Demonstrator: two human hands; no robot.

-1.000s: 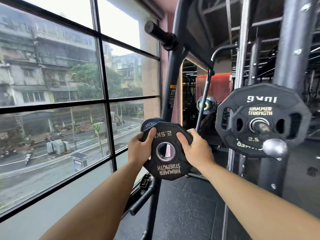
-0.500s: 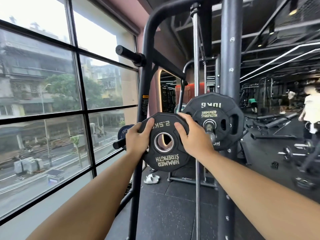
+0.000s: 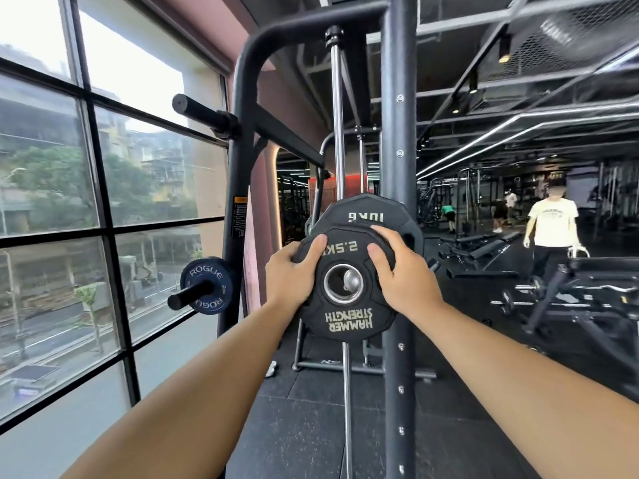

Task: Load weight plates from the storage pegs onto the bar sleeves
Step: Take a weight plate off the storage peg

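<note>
We hold a 2.5 kg plate (image 3: 345,323) upright in front of us with both hands, its lettering upside down. Our left hand (image 3: 288,274) clamps the plate's upper left rim, thumb pressed on the face and fingers wrapped behind. Our right hand (image 3: 404,278) clamps the upper right rim, thumb on the face and fingers curled over the edge.

Between our two hands, the rounded steel end of the bar sleeve (image 3: 352,281) shows through the plate's centre hole. We cannot tell whether it has entered the hole. Directly behind the grip, and rising just above it, sits a larger 10 kg plate (image 3: 363,216), also with its lettering inverted. Whether the two plates touch is hidden from us.

A dark rack upright (image 3: 397,133) runs vertically behind the grip, just on its right side, with a chrome guide rod (image 3: 337,133) beside it. To the left of the grip, a small blue plate (image 3: 207,271) hangs on a storage peg (image 3: 186,294). Higher up on that side, a bare peg (image 3: 204,112) juts out. Farther left is the window (image 3: 52,202). Well to the right of the grip and beyond it, a person in a pale shirt (image 3: 551,226) stands among benches (image 3: 484,248). Black rubber flooring (image 3: 311,426) lies below our arms.
</note>
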